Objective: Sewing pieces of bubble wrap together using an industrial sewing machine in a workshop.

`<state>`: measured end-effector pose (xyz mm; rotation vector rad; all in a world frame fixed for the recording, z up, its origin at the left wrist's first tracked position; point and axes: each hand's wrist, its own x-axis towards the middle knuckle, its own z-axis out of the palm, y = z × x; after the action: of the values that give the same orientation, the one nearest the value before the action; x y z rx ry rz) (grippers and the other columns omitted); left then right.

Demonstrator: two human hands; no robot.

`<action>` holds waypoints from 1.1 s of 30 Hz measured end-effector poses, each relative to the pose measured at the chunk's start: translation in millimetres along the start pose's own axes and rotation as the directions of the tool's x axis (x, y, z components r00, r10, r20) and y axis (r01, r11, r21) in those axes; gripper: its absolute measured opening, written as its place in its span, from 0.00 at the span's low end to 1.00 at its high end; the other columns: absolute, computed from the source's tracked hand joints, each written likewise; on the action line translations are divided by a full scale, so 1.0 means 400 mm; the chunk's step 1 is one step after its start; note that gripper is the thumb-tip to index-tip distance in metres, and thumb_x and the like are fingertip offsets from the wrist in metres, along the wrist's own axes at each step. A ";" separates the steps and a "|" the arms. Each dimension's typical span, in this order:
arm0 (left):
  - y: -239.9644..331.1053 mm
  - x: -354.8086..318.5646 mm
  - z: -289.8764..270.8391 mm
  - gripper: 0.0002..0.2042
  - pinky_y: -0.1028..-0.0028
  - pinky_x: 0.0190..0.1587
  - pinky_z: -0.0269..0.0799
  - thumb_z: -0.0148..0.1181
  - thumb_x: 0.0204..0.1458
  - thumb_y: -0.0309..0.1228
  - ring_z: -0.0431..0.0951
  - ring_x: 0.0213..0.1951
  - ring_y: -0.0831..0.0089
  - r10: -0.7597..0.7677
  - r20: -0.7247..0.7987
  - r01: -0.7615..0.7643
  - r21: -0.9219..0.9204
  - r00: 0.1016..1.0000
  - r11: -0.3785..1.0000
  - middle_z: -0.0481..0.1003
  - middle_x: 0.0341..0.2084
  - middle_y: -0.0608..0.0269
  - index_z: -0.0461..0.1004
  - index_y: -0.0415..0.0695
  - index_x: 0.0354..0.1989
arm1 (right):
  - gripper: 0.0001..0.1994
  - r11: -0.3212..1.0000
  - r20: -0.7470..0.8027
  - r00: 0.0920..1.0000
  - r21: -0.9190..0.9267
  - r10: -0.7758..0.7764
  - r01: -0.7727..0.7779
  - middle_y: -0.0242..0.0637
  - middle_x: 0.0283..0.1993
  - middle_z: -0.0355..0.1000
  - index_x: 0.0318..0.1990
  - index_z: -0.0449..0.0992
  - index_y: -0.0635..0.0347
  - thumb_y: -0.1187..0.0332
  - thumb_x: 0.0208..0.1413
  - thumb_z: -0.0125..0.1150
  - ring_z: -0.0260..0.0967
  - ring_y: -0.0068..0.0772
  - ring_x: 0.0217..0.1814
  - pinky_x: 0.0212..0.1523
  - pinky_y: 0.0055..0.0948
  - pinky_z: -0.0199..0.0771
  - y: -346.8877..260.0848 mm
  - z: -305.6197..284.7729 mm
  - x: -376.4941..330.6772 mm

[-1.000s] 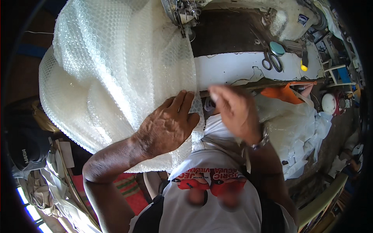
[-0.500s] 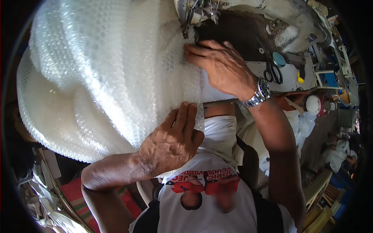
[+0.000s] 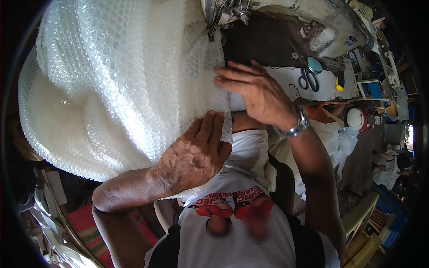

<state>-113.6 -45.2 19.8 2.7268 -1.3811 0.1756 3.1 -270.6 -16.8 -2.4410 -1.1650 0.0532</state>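
A large, clear sheet of bubble wrap (image 3: 147, 89) lies in billowing folds across the left and middle. Its right edge runs up beneath the needle area of a worn sewing machine (image 3: 277, 11). On that edge, close to my lap, my left hand (image 3: 193, 149) rests with its fingers laid flat on the plastic. Farther up, my right hand (image 3: 263, 94) is open, palm down, its fingertips at the wrap's edge just below the needle. A metal wristwatch (image 3: 298, 125) is on my right wrist. The plastic's underside is hidden.
Black-handled scissors (image 3: 308, 80), a round teal object (image 3: 314, 65) and a yellow-tipped tool (image 3: 340, 84) lie on the white tabletop (image 3: 286, 85) at right. Beyond it stand a red-and-white object (image 3: 357, 118) and cluttered shelving. Striped red cloth (image 3: 96, 232) is at lower left.
My right hand has drawn back toward me along the wrap's edge, away from the needle, its fingers spreading a little. My left hand stays on the plastic, almost unmoved.
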 end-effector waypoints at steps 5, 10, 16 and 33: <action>-0.004 -0.005 0.006 0.12 0.53 0.59 0.78 0.56 0.61 0.31 0.79 0.57 0.39 -0.002 0.024 0.004 -0.048 1.000 0.999 0.76 0.53 0.25 0.74 0.32 0.34 | 0.24 0.947 -0.046 0.997 -0.314 0.060 -0.071 0.31 0.74 0.68 0.63 0.78 0.52 0.75 0.59 0.55 0.63 0.36 0.77 0.79 0.60 0.50 -0.081 0.024 -0.012; -0.001 0.008 -0.010 0.11 0.55 0.59 0.78 0.57 0.58 0.30 0.79 0.56 0.40 -0.012 -0.014 0.011 -0.027 1.000 1.000 0.76 0.52 0.26 0.73 0.32 0.33 | 0.26 0.989 -0.041 0.992 -0.084 0.117 -0.120 0.31 0.73 0.69 0.63 0.77 0.55 0.81 0.56 0.54 0.62 0.36 0.78 0.80 0.56 0.48 -0.081 0.006 -0.024; 0.005 0.002 0.001 0.09 0.54 0.58 0.79 0.58 0.55 0.29 0.79 0.58 0.41 -0.014 0.012 0.014 -0.027 1.000 1.000 0.74 0.56 0.28 0.70 0.35 0.31 | 0.26 0.997 -0.104 0.994 -0.078 -0.013 0.005 0.31 0.73 0.70 0.62 0.78 0.54 0.82 0.55 0.55 0.62 0.37 0.77 0.79 0.57 0.52 -0.079 0.020 -0.071; -0.220 0.126 -0.010 0.15 0.54 0.58 0.79 0.58 0.59 0.22 0.84 0.50 0.53 -0.054 -0.116 0.077 0.199 0.992 0.977 0.81 0.52 0.50 0.78 0.39 0.54 | 0.25 0.982 -0.176 0.980 -0.181 -0.094 0.061 0.35 0.69 0.68 0.63 0.73 0.53 0.62 0.57 0.65 0.60 0.39 0.77 0.73 0.74 0.51 -0.071 0.068 -0.101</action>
<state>-13.4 -33.1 29.0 2.8696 -1.3088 0.4805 -49.7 -275.4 -36.2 -2.4836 -1.2254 -0.3041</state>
